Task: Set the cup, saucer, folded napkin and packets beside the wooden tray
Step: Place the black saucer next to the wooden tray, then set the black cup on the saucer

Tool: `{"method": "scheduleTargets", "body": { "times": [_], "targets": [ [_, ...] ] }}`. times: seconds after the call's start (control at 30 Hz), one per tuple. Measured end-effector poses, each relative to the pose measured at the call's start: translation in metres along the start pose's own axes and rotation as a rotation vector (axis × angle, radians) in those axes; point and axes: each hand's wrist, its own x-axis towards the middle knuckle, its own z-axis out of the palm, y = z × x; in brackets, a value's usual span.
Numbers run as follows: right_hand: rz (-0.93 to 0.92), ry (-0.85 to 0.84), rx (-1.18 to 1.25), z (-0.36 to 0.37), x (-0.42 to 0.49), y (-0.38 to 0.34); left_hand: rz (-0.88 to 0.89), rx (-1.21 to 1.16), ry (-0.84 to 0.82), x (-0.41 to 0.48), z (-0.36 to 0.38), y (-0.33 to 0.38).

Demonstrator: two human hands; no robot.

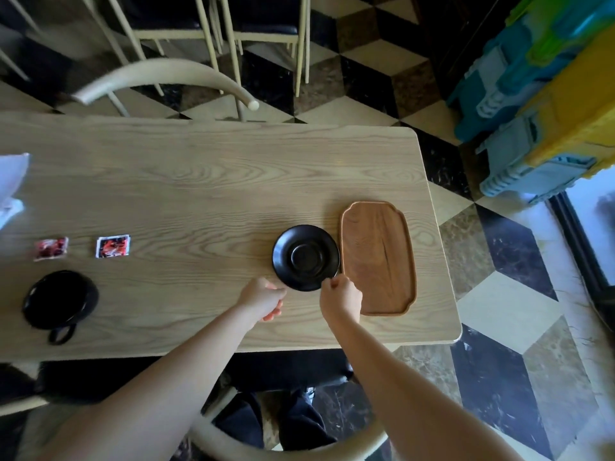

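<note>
A black saucer (305, 257) lies flat on the table, its right edge touching the left side of the wooden tray (379, 257). My right hand (341, 297) pinches the saucer's near right rim. At the saucer's near left rim is my left hand (264, 299), its fingers curled and touching or almost touching the edge. A black cup (60, 302) with its handle toward me stands at the near left. Two red packets (50, 248) (112, 246) lie beyond the cup. A white napkin (11, 184) shows at the far left edge, partly cut off.
The light wooden table (199, 181) ends just right of the tray. Pale chairs (159, 78) stand along the far side, and a chair back (289, 444) curves below me. Coloured plastic crates (545, 94) are stacked on the floor to the right.
</note>
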Motion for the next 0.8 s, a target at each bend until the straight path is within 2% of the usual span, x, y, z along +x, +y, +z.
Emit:
{"method": "scheduleTargets", "body": {
  "times": [0.13,0.37,0.63,0.8],
  "targets": [
    [-0.16,-0.109,-0.117,0.013,-0.021,-0.037,0.105,0.163,0.124,-0.026,-0.042,-0.007],
    [-0.518,-0.357,-0.337,0.085,-0.073,-0.112,0.058,0.165,0.324,-0.065,-0.125,-0.052],
    [-0.698,-0.599,-0.457,0.184,-0.126,-0.157,-0.1,-0.077,0.554,-0.086,-0.222,-0.152],
    [-0.686,-0.684,-0.463,0.232,-0.14,-0.158,-0.193,-0.204,0.613,-0.076,-0.268,-0.198]
  ]
}}
